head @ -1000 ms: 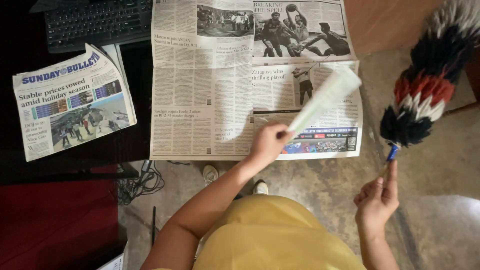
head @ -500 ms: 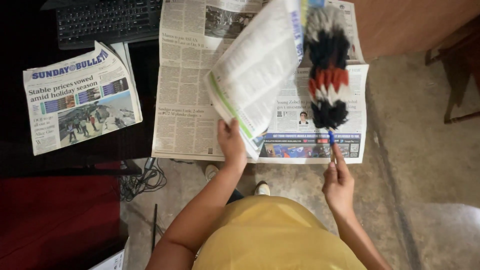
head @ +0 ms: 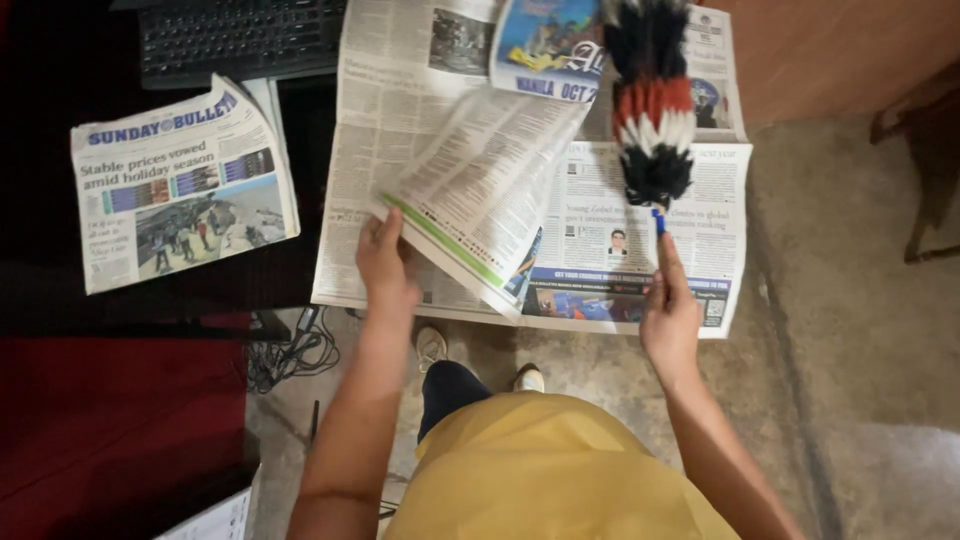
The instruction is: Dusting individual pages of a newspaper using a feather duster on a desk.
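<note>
Seen from above, both bare forearms reaching forward from a yellow shirt (head: 545,470) toward a dark desk (head: 300,160).

Left hand (head: 385,265), palm down, fingers spread and curled over the near edge of a lifted newspaper page (head: 480,195); grip closed on that page, thumb hidden beneath. Wrist straight, forearm running back and slightly left toward the body. Page raised and tilted, its green-striped lower edge slanting down to the right, its upper corner lying over the middle of the open newspaper (head: 560,230) spread flat and overhanging the near edge of the desk.

Right hand (head: 668,310) a little right of centre, fingers wrapped, index finger stretched along a thin blue handle (head: 659,222); grip tight around the handle of a feather duster (head: 650,100). Duster pointing away from the body, black, red and white feathers lying over the right half of the open newspaper, just right of the lifted page. Right forearm angled from the lower right, elbow out of frame.

At the left on the desk, well apart from both hands, a folded newspaper (head: 180,185) with a colour photo. Above it, a black keyboard (head: 240,35). Below the desk edge, a tangle of dark cables (head: 290,345) on the concrete floor (head: 860,350), and two light shoes (head: 432,345) between the arms. At far right, part of a wooden chair (head: 925,150).
</note>
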